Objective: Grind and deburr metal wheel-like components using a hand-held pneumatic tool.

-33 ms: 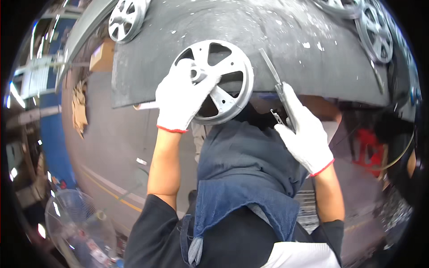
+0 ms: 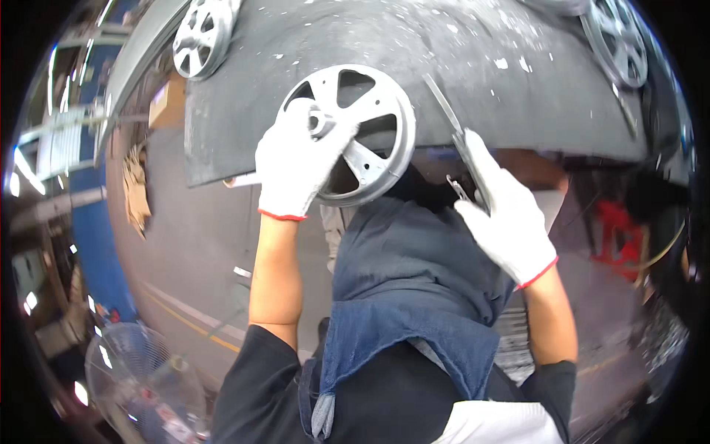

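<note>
Gloved fingers of the left hand point(image 2: 296, 159) are wrapped over the hub of a silver spoked wheel point(image 2: 359, 133), held at the grey workbench point(image 2: 481, 96) edge. A flat metal file point(image 2: 458, 137) is gripped by the right hand point(image 2: 506, 222). Nothing has visibly shifted; the grip holds steady.

Workshop: paint-flecked dark grey workbench point(image 2: 473, 66) carrying spoked silver metal wheels point(image 2: 201, 35); bare concrete floor below it; wire-caged floor fan point(image 2: 140, 385) beyond.

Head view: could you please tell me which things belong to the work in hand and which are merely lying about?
In hand: spoked metal wheel under left hand; flat metal file in right hand.
Lying about: second wheel, third wheel, floor fan.
</note>
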Available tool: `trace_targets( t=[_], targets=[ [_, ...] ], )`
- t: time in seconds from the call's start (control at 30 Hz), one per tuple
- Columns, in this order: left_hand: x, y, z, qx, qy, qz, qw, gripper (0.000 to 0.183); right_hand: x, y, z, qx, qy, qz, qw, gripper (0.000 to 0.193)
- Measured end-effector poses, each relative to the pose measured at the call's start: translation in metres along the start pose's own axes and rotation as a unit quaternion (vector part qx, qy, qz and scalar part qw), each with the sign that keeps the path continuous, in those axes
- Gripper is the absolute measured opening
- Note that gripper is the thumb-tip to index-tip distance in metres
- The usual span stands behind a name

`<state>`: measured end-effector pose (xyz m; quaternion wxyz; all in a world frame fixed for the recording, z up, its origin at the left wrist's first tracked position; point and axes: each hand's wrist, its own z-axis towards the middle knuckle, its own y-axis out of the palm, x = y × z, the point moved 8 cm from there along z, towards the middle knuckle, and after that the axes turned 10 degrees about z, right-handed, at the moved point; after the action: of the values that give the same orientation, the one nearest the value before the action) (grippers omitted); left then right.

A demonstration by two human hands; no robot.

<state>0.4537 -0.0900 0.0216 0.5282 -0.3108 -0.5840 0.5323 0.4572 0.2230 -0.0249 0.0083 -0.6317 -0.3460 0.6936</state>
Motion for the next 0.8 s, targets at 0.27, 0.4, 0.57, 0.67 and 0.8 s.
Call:
trace_targets(
  t=[0.27, 0.4, 0.57, 0.67, 0.8],
  targets=[
    [0.005, 0.004, 0.007, -0.043, 0.012, -0.066, 0.997, 0.029, 0.001, 0.002, -0.01, 0.057, 0.052, -0.131, 0.988, 0.102],
    [-0.005, 0.003, -0.003, -0.047, 0.055, -0.097, 0.993, 0.031, 0.011, 0.003, -0.008, 0.079, -0.04, 0.098, 0.991, 0.104],
    [-0.012, 0.0, -0.011, -0.009, 0.033, -0.079, 0.996, 0.033, 0.02, 0.038, -0.018, -0.033, 0.215, 0.537, 0.815, 0.101],
    [-0.008, 0.001, -0.006, -0.006, 0.034, -0.07, 0.997, 0.032, 0.016, 0.045, -0.015, -0.09, 0.275, 0.59, 0.754, 0.098],
    [-0.006, -0.002, -0.009, -0.018, -0.007, -0.1, 0.995, 0.029, 0.013, 0.053, -0.01, -0.124, 0.343, 0.607, 0.706, 0.095]
  ],
)
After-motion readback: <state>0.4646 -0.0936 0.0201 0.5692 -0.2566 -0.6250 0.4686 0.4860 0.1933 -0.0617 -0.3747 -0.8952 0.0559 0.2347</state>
